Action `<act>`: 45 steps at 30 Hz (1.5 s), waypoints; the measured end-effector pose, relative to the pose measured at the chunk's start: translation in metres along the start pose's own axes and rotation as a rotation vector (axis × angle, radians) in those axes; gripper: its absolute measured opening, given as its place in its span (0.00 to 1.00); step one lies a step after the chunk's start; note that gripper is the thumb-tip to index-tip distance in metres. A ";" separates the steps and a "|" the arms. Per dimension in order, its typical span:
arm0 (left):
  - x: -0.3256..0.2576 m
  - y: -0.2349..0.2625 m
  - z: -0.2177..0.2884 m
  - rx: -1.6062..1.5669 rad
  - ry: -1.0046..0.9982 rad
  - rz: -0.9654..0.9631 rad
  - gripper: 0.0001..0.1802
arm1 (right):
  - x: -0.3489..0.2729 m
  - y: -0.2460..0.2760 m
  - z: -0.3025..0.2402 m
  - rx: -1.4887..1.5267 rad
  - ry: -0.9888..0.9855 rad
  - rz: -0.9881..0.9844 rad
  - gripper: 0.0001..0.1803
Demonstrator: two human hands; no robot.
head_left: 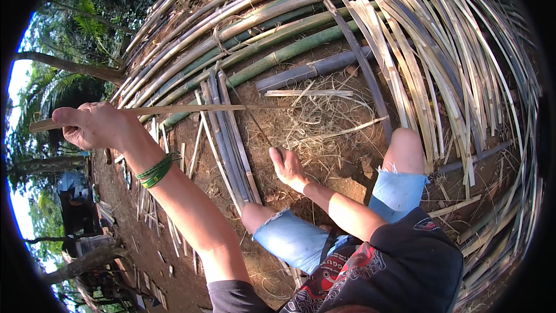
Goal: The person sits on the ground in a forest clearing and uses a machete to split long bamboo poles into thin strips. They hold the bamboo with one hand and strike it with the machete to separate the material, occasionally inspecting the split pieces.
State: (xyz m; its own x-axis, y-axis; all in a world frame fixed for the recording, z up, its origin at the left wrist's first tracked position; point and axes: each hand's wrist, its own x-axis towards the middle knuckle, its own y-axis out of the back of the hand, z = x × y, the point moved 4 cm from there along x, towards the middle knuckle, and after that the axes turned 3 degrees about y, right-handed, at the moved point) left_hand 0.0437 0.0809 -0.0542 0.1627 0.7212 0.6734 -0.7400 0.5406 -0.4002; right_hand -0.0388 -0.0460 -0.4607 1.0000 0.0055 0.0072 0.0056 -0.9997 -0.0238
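Observation:
Out at the far left, my left hand [95, 127] is closed round one end of a long, narrow bamboo strip [202, 108]. The strip runs level to the right, over the ground in front of me. My right hand [289, 169] is closed round the handle of a long, thin-bladed knife [255, 120], seen nearly edge-on. Its blade points up and to the left and crosses the line of the strip; whether they touch I cannot tell. Pale bamboo shavings [327, 116] lie in a tangled heap beyond my right hand.
Long bamboo poles [278, 55] lie in rows at the far side. A large stack of split bamboo strips [428, 64] leans at the right. Dark split lengths [227, 139] lie by my left knee, and a short dark bamboo piece [313, 73] beyond the shavings. Trees [69, 66] stand at the left.

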 end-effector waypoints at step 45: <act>0.016 0.012 -0.019 0.146 -0.168 0.120 0.31 | 0.022 0.074 0.153 -0.052 -0.596 0.041 0.34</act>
State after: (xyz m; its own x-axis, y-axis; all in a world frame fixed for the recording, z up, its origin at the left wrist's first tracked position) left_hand 0.0495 0.1070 -0.0603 -0.0338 0.6874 0.7255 -0.8361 0.3782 -0.3973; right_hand -0.0150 -0.1162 -0.6155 0.8310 -0.0358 -0.5552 -0.0184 -0.9992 0.0368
